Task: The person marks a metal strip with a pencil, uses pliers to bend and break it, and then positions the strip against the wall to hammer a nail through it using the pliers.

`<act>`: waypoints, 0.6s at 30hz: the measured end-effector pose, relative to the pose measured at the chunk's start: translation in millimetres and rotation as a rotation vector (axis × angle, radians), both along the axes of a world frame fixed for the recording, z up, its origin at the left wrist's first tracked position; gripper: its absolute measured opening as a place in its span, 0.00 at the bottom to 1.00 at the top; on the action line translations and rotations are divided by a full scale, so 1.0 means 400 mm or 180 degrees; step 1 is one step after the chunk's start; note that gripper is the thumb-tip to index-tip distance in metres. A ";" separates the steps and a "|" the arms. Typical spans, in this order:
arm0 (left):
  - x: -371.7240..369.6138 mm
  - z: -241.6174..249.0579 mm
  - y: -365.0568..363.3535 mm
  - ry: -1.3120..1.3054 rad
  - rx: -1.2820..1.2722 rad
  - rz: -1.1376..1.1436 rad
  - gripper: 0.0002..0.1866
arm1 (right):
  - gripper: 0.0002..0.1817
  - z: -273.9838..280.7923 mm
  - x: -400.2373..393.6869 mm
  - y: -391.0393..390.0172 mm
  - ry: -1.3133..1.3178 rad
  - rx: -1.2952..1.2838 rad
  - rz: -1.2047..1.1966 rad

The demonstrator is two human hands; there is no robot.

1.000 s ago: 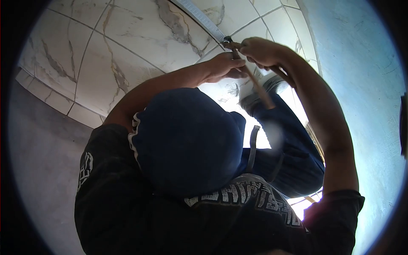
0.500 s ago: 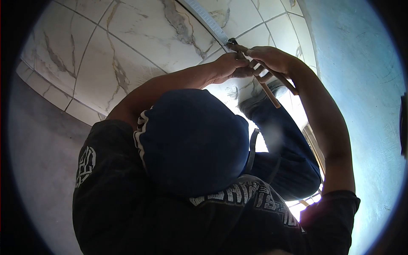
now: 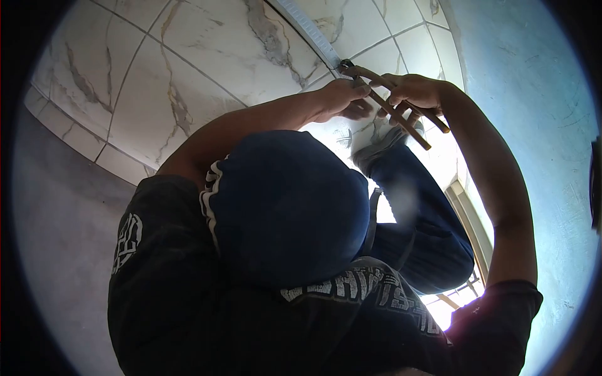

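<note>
A pair of long-handled pincers (image 3: 403, 120) is between my hands, its two brownish handles slanting down to the right. Their dark head (image 3: 345, 64) sits right at the lower end of a pale metal strip (image 3: 308, 31) along the tile floor. My right hand (image 3: 419, 94) is closed round the handles, fingers reaching across from one to the other. On the other side, my left hand (image 3: 343, 99) has its thumb against the near handle just below the head; its lower fingers are curled and blurred.
Marble-patterned tiles (image 3: 207, 56) cover the floor. A blue-grey wall (image 3: 539, 125) rises at the right. A person's capped head (image 3: 285, 210) and bent leg (image 3: 417, 219) fill the middle, with a shoe (image 3: 379, 149) below the pincers. A wooden frame (image 3: 469, 219) stands beside the leg.
The pincers' handle ends have swung up and to the right. My right hand and forearm have shifted right with them. The left hand's lower fingers have loosened a little.
</note>
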State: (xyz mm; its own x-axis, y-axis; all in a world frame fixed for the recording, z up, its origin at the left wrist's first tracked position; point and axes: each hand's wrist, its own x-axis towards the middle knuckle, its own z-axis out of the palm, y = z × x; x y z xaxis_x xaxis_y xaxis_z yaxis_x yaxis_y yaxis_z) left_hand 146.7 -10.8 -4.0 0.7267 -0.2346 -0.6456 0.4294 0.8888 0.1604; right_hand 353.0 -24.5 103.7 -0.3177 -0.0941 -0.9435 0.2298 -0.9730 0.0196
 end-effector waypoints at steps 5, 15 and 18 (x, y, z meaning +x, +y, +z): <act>-0.069 0.004 0.109 -0.0762 0.2442 -0.1795 0.13 | 0.33 0.003 -0.010 -0.005 -0.0155 0.0039 0.0238; -0.006 -0.117 0.324 -0.0909 0.7291 -0.1344 0.23 | 0.22 -0.012 -0.075 -0.140 -0.0561 0.0540 -0.0085; -0.013 -0.127 0.315 -0.0971 0.7414 -0.1210 0.26 | 0.21 -0.027 -0.092 -0.193 -0.0671 0.0778 -0.0093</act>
